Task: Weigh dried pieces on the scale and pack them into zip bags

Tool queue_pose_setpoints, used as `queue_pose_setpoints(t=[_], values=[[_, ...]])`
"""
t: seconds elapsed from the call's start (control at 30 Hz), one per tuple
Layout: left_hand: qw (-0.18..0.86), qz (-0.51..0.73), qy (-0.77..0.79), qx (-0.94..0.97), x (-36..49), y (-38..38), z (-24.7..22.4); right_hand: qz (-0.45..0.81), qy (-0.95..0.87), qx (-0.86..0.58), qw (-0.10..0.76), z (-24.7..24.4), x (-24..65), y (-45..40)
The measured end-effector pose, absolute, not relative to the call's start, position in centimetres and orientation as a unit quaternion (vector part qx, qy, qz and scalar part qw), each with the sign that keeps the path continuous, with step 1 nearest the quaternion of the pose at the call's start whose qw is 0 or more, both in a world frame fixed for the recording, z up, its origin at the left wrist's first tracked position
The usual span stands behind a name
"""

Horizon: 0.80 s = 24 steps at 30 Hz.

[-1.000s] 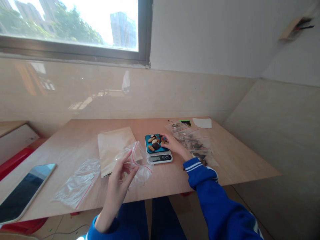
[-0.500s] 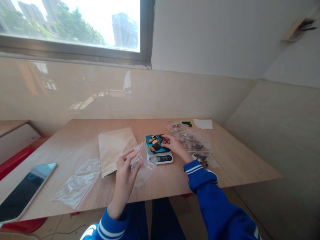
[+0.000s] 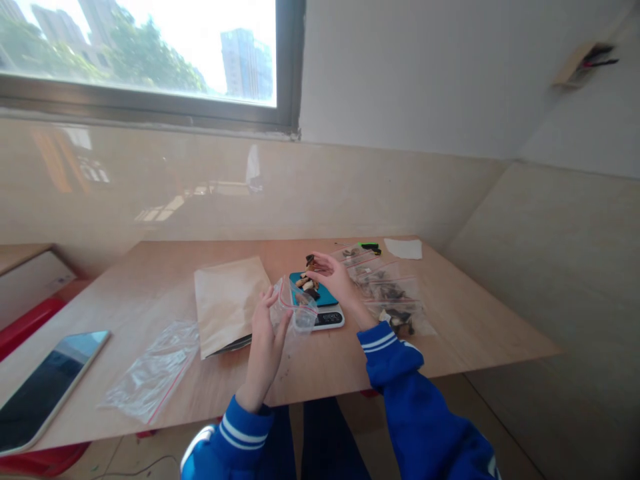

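A white digital scale (image 3: 332,319) with a blue top stands on the table, and brown and cream dried mushroom pieces (image 3: 309,285) lie on it. Above the scale, my right hand (image 3: 334,275) pinches a dark brown dried mushroom piece (image 3: 310,260) between thumb and fingers. My left hand (image 3: 269,330) grips a clear zip bag (image 3: 300,312) with a red seal line. The bag's mouth gapes and it overlaps the front left of the scale. Through the plastic, part of the blue top and some pieces still show.
A brown paper bag (image 3: 227,300) lies left of the scale, with clear zip bags (image 3: 155,370) and a phone (image 3: 53,387) farther left. Filled zip bags (image 3: 390,291) overlap on the right. Behind them are a black-and-green tool (image 3: 371,249) and white paper (image 3: 403,249).
My right hand has lifted a dried mushroom piece off the scale and moved left. My left hand has brought the zip bag right and up, over the scale's front left.
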<state>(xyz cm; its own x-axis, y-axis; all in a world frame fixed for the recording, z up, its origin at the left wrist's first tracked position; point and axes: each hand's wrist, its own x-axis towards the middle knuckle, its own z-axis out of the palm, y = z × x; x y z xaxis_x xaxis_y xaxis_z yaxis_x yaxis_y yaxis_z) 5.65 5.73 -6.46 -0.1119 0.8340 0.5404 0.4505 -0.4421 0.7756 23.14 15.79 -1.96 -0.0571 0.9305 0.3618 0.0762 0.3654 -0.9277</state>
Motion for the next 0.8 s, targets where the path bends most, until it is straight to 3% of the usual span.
queue_pose_setpoints(t=[0.1, 0.37, 0.53, 0.67, 0.8], values=[[0.176, 0.564, 0.494, 0.638, 6.1, 6.7, -6.8, 0.430, -0.629, -0.363, 0.536, -1.2, 22.3, 14.8], [0.184, 0.587, 0.478, 0.627, 5.5, 6.7, -6.5, 0.438, -0.751, -0.323, 0.375, 1.0, 21.0, 12.4], [0.218, 0.608, 0.486, 0.589, 4.4, 6.5, -6.7, 0.421, -0.759, -0.293, 0.401, 1.7, 21.2, 12.6], [0.203, 0.618, 0.525, 0.549, 2.9, 6.1, -6.1, 0.282, -0.753, -0.400, 0.439, 0.2, 22.0, 12.7], [0.147, 0.620, 0.560, 0.529, 1.8, 5.4, -5.1, 0.103, -0.837, -0.465, 0.269, -3.0, 21.4, 11.7]])
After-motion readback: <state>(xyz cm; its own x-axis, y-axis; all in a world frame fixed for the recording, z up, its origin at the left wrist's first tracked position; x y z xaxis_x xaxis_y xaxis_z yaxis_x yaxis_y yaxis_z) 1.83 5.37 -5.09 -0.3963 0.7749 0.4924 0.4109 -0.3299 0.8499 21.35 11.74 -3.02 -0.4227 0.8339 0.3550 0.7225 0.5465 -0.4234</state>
